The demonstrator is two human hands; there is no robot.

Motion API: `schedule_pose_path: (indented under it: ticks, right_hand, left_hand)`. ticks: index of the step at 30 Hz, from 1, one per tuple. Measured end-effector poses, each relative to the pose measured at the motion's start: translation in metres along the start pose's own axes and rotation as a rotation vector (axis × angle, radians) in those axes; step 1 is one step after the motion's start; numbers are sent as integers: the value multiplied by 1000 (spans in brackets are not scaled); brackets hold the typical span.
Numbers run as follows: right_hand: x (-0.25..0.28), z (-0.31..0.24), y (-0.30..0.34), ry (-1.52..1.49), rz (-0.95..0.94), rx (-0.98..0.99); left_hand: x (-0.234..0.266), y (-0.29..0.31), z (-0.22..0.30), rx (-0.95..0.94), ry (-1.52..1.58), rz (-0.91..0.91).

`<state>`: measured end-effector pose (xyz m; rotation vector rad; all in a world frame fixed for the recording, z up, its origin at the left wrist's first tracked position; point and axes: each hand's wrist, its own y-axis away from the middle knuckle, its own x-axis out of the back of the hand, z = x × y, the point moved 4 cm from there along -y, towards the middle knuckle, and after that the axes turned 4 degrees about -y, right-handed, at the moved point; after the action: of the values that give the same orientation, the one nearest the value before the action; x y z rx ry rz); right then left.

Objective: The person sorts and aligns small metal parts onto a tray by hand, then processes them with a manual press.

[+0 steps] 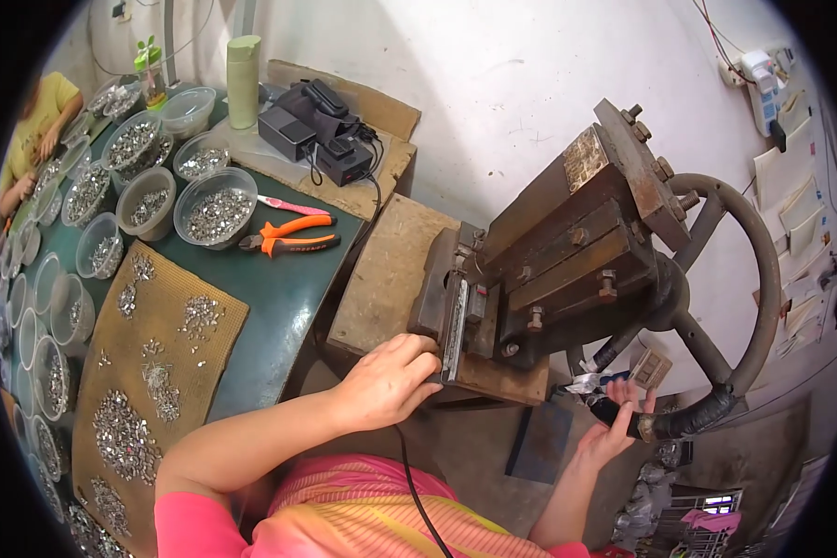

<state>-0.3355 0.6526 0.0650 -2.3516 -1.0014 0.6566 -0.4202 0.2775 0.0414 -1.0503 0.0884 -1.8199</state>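
Note:
My left hand (395,379) is at the front of a dark metal hand press (567,270). Its fingers are bent and pressed together at the near end of a narrow bright metal strip (456,325) in the die area. What the fingertips pinch is hidden. On the right, my right hand (609,435) loosely wraps the black-taped part of the press's handwheel (764,279). Its thumb lies on the near side and its fingers show beyond the rim. A wooden base (386,270) carries the press.
On the green table (270,349), a brown mat (181,279) bears heaps of small metal parts. Plastic tubs (216,209), orange-handled pliers (293,234), black chargers (316,135) and a green bottle (243,84) stand around. A person in yellow (42,121) sits far left. A black cable (418,493) hangs before me.

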Motion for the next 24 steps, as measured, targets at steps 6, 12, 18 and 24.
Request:
schedule_pose_path:
  ticks: [6, 12, 18, 24]
  right_hand:
    - [-9, -28, -14, 51, 27, -100]
    - [-18, -106, -77, 162, -51, -262]
    - [-26, -140, -156, 207, -155, -280]
    - [-39, -141, -193, 165, -261, -385]
  left_hand:
    - [-4, 2, -4, -87, -42, 41]
    - [-7, 7, -12, -106, -31, 33]
    - [-9, -6, -25, -117, -28, -12]
    - [-21, -25, -47, -139, 25, -15]
